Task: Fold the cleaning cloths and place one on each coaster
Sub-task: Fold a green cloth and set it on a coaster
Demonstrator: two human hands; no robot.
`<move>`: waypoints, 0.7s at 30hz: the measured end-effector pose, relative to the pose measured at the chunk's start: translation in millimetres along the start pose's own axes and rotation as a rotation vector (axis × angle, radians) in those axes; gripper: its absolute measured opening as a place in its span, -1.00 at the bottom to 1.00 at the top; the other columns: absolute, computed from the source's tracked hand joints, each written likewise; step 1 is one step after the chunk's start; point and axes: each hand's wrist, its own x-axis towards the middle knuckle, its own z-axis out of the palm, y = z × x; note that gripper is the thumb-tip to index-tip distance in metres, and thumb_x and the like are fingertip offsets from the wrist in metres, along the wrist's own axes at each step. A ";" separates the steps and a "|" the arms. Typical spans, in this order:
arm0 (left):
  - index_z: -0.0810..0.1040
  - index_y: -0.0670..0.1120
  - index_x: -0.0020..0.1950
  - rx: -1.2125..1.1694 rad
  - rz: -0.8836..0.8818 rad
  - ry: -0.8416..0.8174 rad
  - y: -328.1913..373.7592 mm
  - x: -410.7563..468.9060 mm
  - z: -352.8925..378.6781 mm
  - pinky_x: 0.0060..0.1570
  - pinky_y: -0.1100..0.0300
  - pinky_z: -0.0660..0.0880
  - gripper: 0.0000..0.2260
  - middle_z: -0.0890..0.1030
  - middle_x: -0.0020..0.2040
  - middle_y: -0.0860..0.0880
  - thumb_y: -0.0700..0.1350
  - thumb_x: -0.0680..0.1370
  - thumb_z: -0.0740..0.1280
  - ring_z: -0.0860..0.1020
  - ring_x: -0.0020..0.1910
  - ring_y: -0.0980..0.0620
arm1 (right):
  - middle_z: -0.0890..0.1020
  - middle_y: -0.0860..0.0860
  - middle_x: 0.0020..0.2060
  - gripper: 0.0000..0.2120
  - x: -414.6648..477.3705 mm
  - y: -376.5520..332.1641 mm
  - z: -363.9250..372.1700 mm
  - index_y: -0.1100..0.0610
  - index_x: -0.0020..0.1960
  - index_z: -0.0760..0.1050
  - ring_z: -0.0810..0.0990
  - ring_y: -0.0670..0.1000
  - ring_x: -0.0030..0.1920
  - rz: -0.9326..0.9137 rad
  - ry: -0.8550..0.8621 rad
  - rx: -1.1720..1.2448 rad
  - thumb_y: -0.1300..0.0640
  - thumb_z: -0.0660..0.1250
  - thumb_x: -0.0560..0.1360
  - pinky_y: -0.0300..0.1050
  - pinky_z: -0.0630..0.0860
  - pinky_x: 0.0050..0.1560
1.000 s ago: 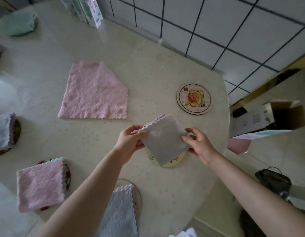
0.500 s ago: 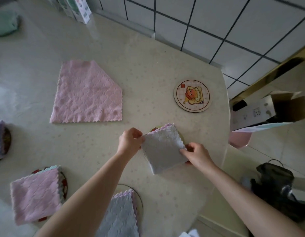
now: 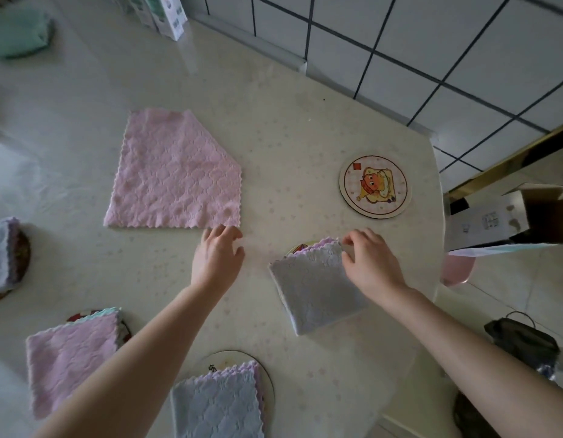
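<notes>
A folded grey cloth [image 3: 315, 295] lies on a coaster [image 3: 300, 248] whose rim peeks out at its far edge. My right hand [image 3: 368, 263] rests on the cloth's far right corner, fingers pinching its edge. My left hand [image 3: 218, 256] hovers open just left of it, fingertips near the corner of a flat pink cloth [image 3: 176, 173] with one corner folded in. A bare cartoon coaster [image 3: 373, 186] sits to the far right. Folded cloths lie on other coasters: a pink one [image 3: 68, 352], a grey one [image 3: 217, 403], another grey one [image 3: 0, 252].
A green folded cloth [image 3: 19, 33] lies at the far left corner. Small cartons [image 3: 166, 14] stand by the tiled wall [image 3: 400, 42]. Off the table's right edge are an open cardboard box [image 3: 510, 216], a pink bin [image 3: 457, 270] and a dark bag [image 3: 523, 343] on the floor.
The grey cloth went from held in the air to lying on the coaster. My left hand let go and moved left toward the pink cloth. My right hand stays on the cloth's corner.
</notes>
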 end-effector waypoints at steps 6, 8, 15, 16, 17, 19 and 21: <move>0.55 -0.12 0.20 0.249 0.107 0.062 -55.3 22.2 -32.5 0.24 -0.03 0.35 -0.58 0.52 0.23 -0.10 -0.33 0.35 0.36 0.38 0.27 -0.16 | 0.47 0.05 0.16 -0.78 51.7 -72.1 14.3 0.15 0.17 0.45 0.41 0.07 0.17 -0.313 -0.110 -0.016 0.17 0.19 0.55 -0.02 0.48 0.02; 0.52 -0.12 0.26 0.302 0.118 0.047 -69.9 27.9 -37.9 0.33 -0.05 0.30 -0.51 0.47 0.32 -0.11 -0.35 0.35 0.35 0.33 0.37 -0.16 | 0.46 0.09 0.17 -0.76 64.6 -94.6 24.6 0.17 0.20 0.44 0.40 0.11 0.20 -0.397 -0.160 -0.044 0.19 0.19 0.54 0.02 0.48 0.06; 0.51 -0.04 0.24 0.337 0.193 -0.003 -98.8 41.1 -45.6 0.31 -0.05 0.35 -0.48 0.47 0.34 -0.04 -0.34 0.30 0.34 0.38 0.36 -0.11 | 0.45 0.14 0.18 -0.69 91.2 -137.8 59.1 0.23 0.22 0.42 0.42 0.18 0.16 -0.728 -0.245 -0.248 0.17 0.30 0.51 0.07 0.46 0.15; 0.53 -0.04 0.21 0.341 0.212 0.004 -100.8 43.0 -46.0 0.27 -0.03 0.39 -0.49 0.50 0.30 -0.04 -0.34 0.29 0.35 0.42 0.32 -0.11 | 0.47 0.15 0.15 -0.69 94.8 -140.1 61.7 0.22 0.19 0.44 0.44 0.19 0.13 -0.769 -0.240 -0.273 0.15 0.35 0.48 0.08 0.49 0.11; 0.55 -0.04 0.18 0.350 0.225 0.008 -102.2 44.9 -46.9 0.23 -0.02 0.40 -0.52 0.52 0.26 -0.03 -0.33 0.29 0.36 0.45 0.28 -0.11 | 0.50 0.15 0.10 -0.69 98.2 -142.3 63.1 0.21 0.13 0.47 0.47 0.20 0.07 -0.805 -0.218 -0.303 0.15 0.40 0.43 0.08 0.54 0.03; 0.57 -0.04 0.14 0.385 0.236 0.011 -104.1 49.1 -48.7 0.22 -0.06 0.40 -0.57 0.55 0.21 -0.01 -0.31 0.30 0.37 0.49 0.22 -0.11 | 0.57 0.13 -0.07 -0.73 104.5 -143.3 67.1 0.18 -0.03 0.52 0.55 0.18 -0.11 -0.857 -0.120 -0.286 0.19 0.50 0.33 -0.01 0.60 -0.26; 0.57 -0.04 0.11 0.417 0.240 0.023 -104.9 53.3 -48.7 0.22 -0.10 0.38 -0.62 0.56 0.17 0.00 -0.28 0.32 0.37 0.51 0.17 -0.12 | 0.58 0.08 -0.17 -0.82 106.6 -144.6 70.3 0.14 -0.10 0.53 0.56 0.13 -0.21 -0.898 -0.032 -0.283 0.25 0.45 0.33 -0.10 0.52 -0.44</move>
